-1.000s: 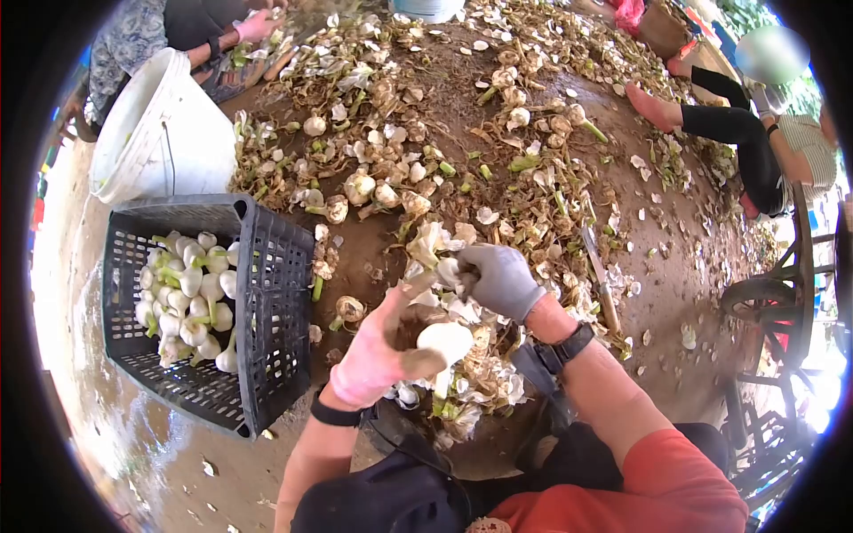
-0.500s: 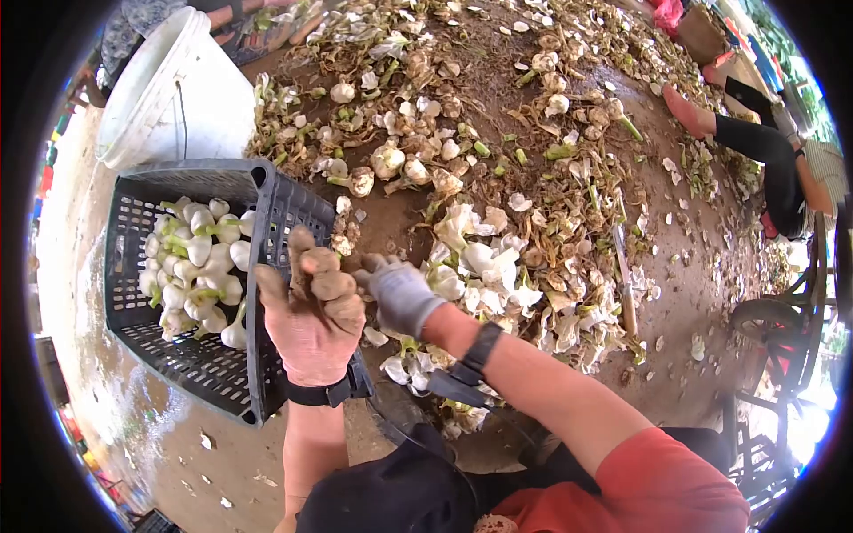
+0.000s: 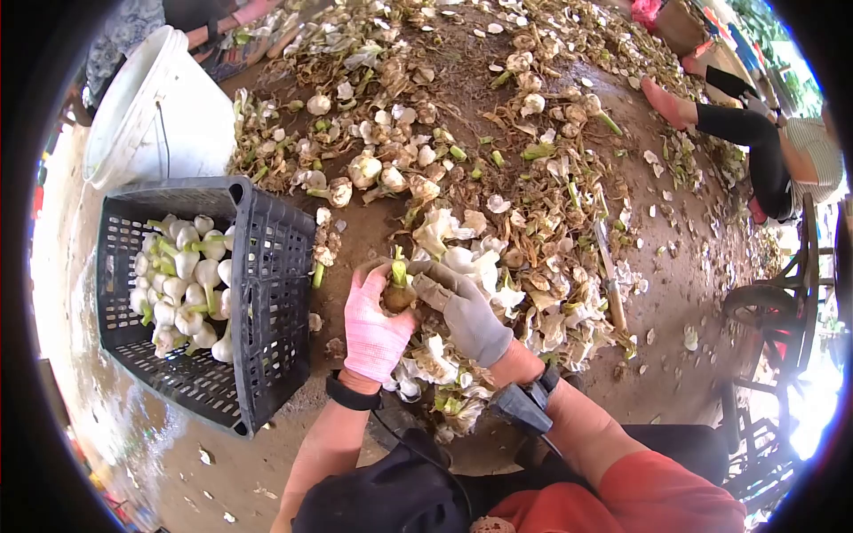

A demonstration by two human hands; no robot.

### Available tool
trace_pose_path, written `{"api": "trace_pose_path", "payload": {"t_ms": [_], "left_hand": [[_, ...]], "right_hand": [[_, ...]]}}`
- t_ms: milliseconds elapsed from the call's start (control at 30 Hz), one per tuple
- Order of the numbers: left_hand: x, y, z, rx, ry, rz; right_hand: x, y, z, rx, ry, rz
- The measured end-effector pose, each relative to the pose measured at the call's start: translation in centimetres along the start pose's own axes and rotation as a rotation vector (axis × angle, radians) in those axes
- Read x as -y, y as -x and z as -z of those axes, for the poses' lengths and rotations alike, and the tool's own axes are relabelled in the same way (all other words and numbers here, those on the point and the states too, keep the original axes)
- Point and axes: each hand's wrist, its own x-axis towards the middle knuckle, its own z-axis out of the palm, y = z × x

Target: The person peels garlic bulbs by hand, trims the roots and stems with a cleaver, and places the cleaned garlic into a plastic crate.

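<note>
**Garlic bulb, brown, soil-crusted, with a short green stem stub (image 3: pixel 397 291), gripped between two gloved hands**

The garlic bulb is in the near middle of the scene, just beyond the person's lap, with its green stub pointing away. The left hand (image 3: pixel 378 327), in a pink knitted glove, curls around the bulb's left side. The right hand (image 3: pixel 464 309), in a grey glove, closes on its right side with the fingers at the skin near the stem. Both hands grip the bulb and meet across it.

Just left of the left hand is a black plastic lattice crate (image 3: pixel 267 266) holding a pile of clean white peeled bulbs with green stems (image 3: pixel 182 284). Beyond the crate, at far left, is a white plastic bucket (image 3: pixel 178 124).

Under and beyond the hands, a heap of white and tan husks, stalks and unpeeled bulbs (image 3: pixel 480 204) spreads over the brown dirt ground (image 3: pixel 675 338). A long thin tool (image 3: pixel 609 271) lies in the litter to the right. At far right another person sits with a bare foot (image 3: pixel 662 102) on the ground.
</note>
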Motion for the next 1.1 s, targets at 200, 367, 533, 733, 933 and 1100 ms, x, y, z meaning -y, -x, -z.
{"api": "trace_pose_path", "payload": {"t_ms": [200, 367, 533, 733, 933, 1100], "left_hand": [[-1.8, -0.1, -0.7, -0.017, 0.058, -0.062], [-3.5, 0.2, -1.0, 0.050, -0.069, -0.145], [-3.1, 0.8, -1.3, -0.008, -0.062, -0.261], [-3.1, 0.6, -0.4, -0.041, -0.035, -0.216], [-2.1, 1.0, -0.5, -0.018, 0.153, -0.078], [-3.8, 0.4, 0.2, 0.038, 0.630, 0.286]], "right_hand": [[1.8, 0.7, 1.0, -0.101, 0.590, 0.251], [4.0, 1.4, 0.7, -0.108, 0.809, 0.335], [3.0, 1.2, 1.8, -0.070, 0.638, 0.413], [4.4, 1.2, 2.4, 0.087, 0.636, 0.334], [5.0, 1.6, 2.4, 0.084, 0.751, 0.416], [4.7, 2.2, 1.7, -0.130, 0.800, 0.272]]}}
